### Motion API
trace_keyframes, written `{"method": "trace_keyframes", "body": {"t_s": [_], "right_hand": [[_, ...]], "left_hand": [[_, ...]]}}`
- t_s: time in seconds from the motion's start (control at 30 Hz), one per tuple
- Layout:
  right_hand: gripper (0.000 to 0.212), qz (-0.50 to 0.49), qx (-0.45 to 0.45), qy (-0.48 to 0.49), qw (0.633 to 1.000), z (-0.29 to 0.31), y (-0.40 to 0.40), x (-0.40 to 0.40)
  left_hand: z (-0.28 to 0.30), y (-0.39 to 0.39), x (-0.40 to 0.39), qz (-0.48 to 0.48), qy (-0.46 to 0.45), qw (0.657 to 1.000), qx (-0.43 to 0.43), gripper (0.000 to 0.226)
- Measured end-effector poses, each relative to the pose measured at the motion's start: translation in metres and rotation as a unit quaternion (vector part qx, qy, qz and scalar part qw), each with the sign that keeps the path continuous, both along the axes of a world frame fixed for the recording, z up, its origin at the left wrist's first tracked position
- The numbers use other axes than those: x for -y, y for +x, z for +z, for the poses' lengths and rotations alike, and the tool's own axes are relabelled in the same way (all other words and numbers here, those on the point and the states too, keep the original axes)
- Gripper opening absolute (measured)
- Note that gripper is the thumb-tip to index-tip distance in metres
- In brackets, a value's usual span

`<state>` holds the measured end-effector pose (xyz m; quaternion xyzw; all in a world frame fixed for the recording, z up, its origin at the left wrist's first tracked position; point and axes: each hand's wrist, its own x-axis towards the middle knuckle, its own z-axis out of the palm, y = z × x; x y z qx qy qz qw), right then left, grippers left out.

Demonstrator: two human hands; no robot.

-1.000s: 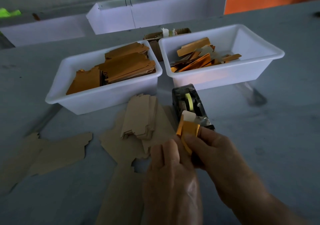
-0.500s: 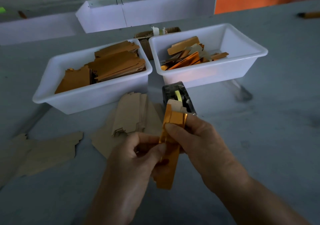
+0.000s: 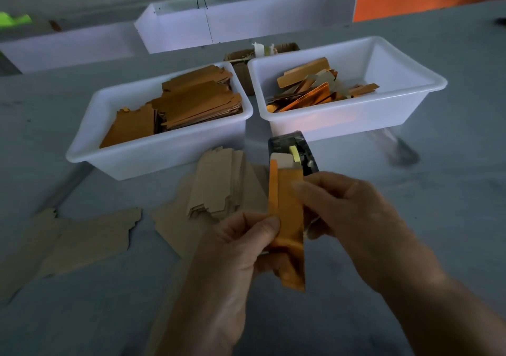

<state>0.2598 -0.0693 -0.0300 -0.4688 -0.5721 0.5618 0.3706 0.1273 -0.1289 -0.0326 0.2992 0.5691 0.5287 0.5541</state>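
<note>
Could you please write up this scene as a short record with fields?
Held item: gold box, roughly upright
Left hand: pinches its left edge, low down
Right hand: holds its right edge
Beyond it: tape dispenser on the table
Left tub: flat gold cards
Right tub: folded gold boxes
Loose on table: stack of brown cards

One camera only, worn on the person's head, looks forward and down across the counter (image 3: 451, 191) towards its far edge. It sits close over the left hand (image 3: 232, 249) and right hand (image 3: 353, 219), which fill the lower middle of the view; the counter's far edge shows near the top.
</note>
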Motion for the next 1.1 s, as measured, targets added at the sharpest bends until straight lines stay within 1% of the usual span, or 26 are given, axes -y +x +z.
{"method": "trace_keyframes", "body": {"t_s": [0.07,0.1,0.17,0.23,0.37,0.47,0.6,0.7,0.77,0.9,1.07,1.1], "right_hand": [[0.018,-0.089,-0.004,0.023,0.996,-0.006,0.009,-0.01],[0.014,-0.13,0.01,0.042,0.991,-0.009,0.014,-0.015],[0.012,-0.159,0.055,0.066,0.984,-0.016,0.019,-0.019],[0.015,-0.147,0.092,0.066,0.983,-0.024,0.018,-0.018],[0.013,-0.143,0.107,0.06,0.982,-0.032,0.018,-0.013],[0.017,-0.132,0.128,0.08,0.98,-0.03,0.019,-0.011],[0.009,-0.095,0.168,0.084,0.978,-0.028,0.021,-0.013],[0.007,-0.068,0.202,0.078,0.974,-0.029,0.019,-0.017],[0.007,-0.063,0.198,0.068,0.976,-0.031,0.017,-0.018],[0.007,-0.077,0.158,0.042,0.984,-0.031,0.013,-0.018],[0.007,-0.119,0.108,0.025,0.987,-0.036,0.008,-0.017],[0.007,-0.123,0.085,0.015,0.989,-0.037,0.008,-0.016]], "left_hand": [[-0.002,-0.001,-0.002,0.039,0.004,0.999,-0.035,0.013],[-0.003,-0.003,-0.003,0.049,0.003,0.997,-0.053,0.015],[-0.005,-0.006,-0.002,0.06,-0.001,0.995,-0.079,0.016],[-0.005,-0.009,0.0,0.073,-0.004,0.993,-0.091,0.017],[-0.006,-0.01,0.001,0.089,-0.004,0.992,-0.089,0.016],[-0.005,-0.004,0.0,0.089,-0.004,0.993,-0.079,0.022],[-0.003,0.009,-0.001,0.062,-0.007,0.996,-0.066,0.029],[-0.004,0.015,-0.004,0.062,-0.009,0.997,-0.053,0.023],[-0.004,0.017,-0.005,0.072,-0.01,0.997,-0.037,0.02],[-0.007,0.018,-0.008,0.086,-0.003,0.996,-0.001,0.017],[-0.01,0.021,-0.01,0.079,0.009,0.997,0.004,0.019],[-0.011,0.021,-0.01,0.08,0.01,0.997,0.003,0.019]]}}
